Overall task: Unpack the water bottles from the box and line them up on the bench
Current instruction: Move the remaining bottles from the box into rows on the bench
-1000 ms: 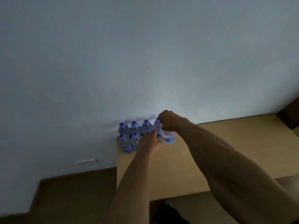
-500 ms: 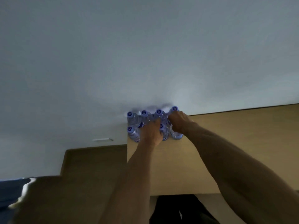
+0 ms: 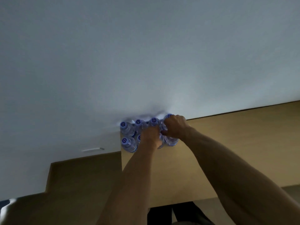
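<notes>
Both hands grip bottles (image 3: 128,129): right hand (image 3: 174,126) at one o'clock, left hand (image 3: 150,137) beside it. A nudge could topple neighbours off the tabletop (image 3: 235,135) edge.

The scene is dim and underexposed, with a cold blue-grey cast over the plain white wall (image 3: 146,54), brightest in a soft patch just above the cluster of clear plastic water bottles with white caps (image 3: 128,133), whose caps and shoulders glow a bluish white. Blurred grey shadows smear across the wall behind the bottles, and both forearms read as dark, nearly featureless shapes against the tan wooden counter (image 3: 235,135). Wide-angle distortion bends the counter's straight edges, the picture is soft overall, and a small glare streak shows at the lower left corner.
</notes>
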`<state>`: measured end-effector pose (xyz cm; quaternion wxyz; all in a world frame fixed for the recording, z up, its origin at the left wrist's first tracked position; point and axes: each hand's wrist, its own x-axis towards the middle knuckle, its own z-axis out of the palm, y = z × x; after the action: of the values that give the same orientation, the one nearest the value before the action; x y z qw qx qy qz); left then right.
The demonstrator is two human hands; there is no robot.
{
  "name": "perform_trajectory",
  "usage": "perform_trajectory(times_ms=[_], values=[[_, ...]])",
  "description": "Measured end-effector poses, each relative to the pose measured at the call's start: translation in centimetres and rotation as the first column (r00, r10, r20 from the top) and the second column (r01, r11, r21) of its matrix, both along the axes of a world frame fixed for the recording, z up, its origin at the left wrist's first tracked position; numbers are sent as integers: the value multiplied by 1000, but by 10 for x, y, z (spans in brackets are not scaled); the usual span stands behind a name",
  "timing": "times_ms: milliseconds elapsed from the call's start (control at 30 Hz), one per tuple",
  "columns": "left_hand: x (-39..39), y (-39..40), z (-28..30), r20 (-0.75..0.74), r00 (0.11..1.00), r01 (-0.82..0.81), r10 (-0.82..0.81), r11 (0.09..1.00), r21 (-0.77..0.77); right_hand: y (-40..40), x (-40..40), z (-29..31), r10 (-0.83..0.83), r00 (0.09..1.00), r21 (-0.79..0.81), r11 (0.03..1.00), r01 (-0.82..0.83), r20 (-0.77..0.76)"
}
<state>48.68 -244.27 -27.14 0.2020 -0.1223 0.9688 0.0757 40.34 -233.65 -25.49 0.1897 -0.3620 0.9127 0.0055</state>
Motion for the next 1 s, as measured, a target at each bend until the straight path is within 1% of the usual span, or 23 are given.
perform_trajectory(times_ms=[33,100,133,200,233,300,333,367,400,433,467,500,533,567,600,633,700,733,767,867,1000], values=[[1,-2,3,-8,1000,15,-15,1000,19,0,0,1,-91,994,-51,995,89,-52],[6,-6,11,-71,997,45,-42,998,37,-2,-3,4,-275,957,-152,954,259,-94],[9,-8,15,-123,992,44,-38,998,42,-2,-5,4,-328,941,-174,935,310,-86],[16,-11,22,-274,961,-14,30,998,61,-3,-6,6,-398,916,-159,909,386,-52],[18,-14,24,-375,922,-71,96,994,79,-4,-6,6,-436,900,-144,890,432,0],[21,-25,26,-561,775,-265,292,955,131,-5,-5,-1,-548,825,-148,812,565,141],[23,-33,24,-584,703,-394,405,906,154,-6,-5,-6,-598,770,-150,760,633,222],[24,-42,22,-546,650,-526,529,831,180,-6,-5,-12,-617,731,-146,727,671,291],[26,-50,18,-455,597,-650,661,731,207,-7,-4,-18,-615,695,-162,695,701,372],[30,-58,12,-333,527,-755,782,611,240,-7,-3,-24,-607,671,-172,673,719,427],[33,-67,5,-202,446,-824,872,488,286,-7,-2,-29,-614,614,-172,624,763,495],[37,-75,-2,-79,368,-860,927,371,350,-8,0,-33,-622,541,-172,554,815,566],[38,-84,-8,35,325,-866,945,283,412,-10,0,-35,-630,487,-182,486,855,605],[38,-91,-19,128,321,-861,938,234,451,-11,-1,-43,-630,447,-184,439,879,635],[36,-97,-26,187,330,-851,925,205,484,-12,-1,-48,-630,427,-196,404,894,649],[35,-102,-28,229,329,-837,916,171,519,-12,-1,-46,-622,426,-214,388,897,657],[30,-106,-35,297,286,-824,911,76,562,-12,-1,-45,-604,446,-243,389,888,661],[27,-107,-40,316,269,-825,910,48,563,-12,-2,-48,-611,452,-236,403,884,650],[26,-109,-44,320,266,-827,909,45,560,-12,-2,-51,-625,448,-221,409,886,639],[28,-110,-55,271,283,-846,920,106,523,-15,-3,-54,-659,439,-197,411,890,611],[25,-98,-53,210,293,-858,933,160,488,-18,-10,-52,-664,499,-180,490,853,557]])
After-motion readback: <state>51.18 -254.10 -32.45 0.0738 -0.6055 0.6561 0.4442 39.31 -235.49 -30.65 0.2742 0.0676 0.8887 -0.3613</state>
